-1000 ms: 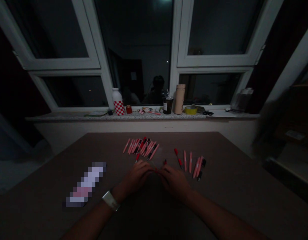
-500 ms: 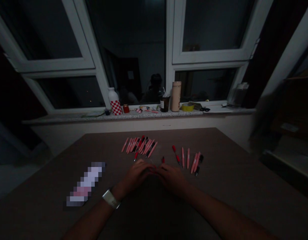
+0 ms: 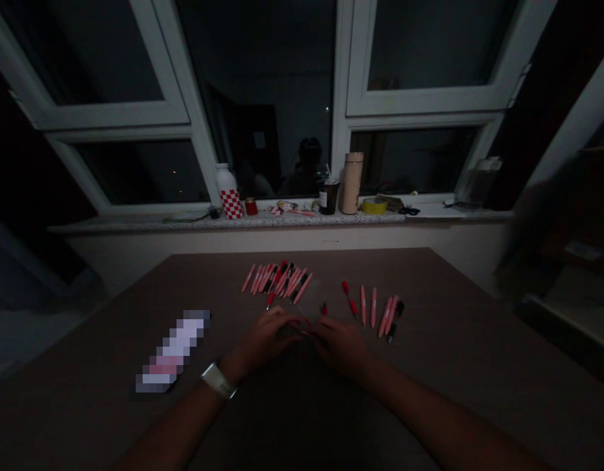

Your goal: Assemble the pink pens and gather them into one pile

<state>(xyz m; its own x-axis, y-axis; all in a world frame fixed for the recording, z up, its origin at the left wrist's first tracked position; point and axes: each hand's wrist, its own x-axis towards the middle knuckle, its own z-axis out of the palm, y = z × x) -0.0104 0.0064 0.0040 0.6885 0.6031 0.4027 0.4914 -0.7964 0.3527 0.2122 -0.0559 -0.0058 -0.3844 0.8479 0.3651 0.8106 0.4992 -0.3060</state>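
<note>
My left hand (image 3: 269, 339), with a pale watch (image 3: 219, 381) on its wrist, is closed with thumb and fingertips curled toward the middle. Facing it, my right hand (image 3: 341, 345) pinches a small pinkish pen part whose tip shows between the hands. A thin, clear and red pen piece (image 3: 305, 319) sticks up by the fingertips; which hand has it is hard to tell in the dark. Just beyond the right fingers lies a small red and black pen piece (image 3: 324, 307). A pile of pink, red and black pens (image 3: 277, 280) lies past my left hand.
Right of my hands lie a red pen (image 3: 349, 301), several pink pens (image 3: 373, 307) and black caps (image 3: 391, 333). A blurred-out phone-like object (image 3: 174, 353) rests on the left of the table (image 3: 459, 366). The windowsill holds a checkered bottle (image 3: 230, 193), a drink cup (image 3: 328, 197), a tumbler (image 3: 352, 184) and yellow tape (image 3: 374, 206).
The hands have drawn slightly apart at the fingertips, so more of the red and pink pieces shows between them. The view has shifted a little; the pens on the table stay put.
</note>
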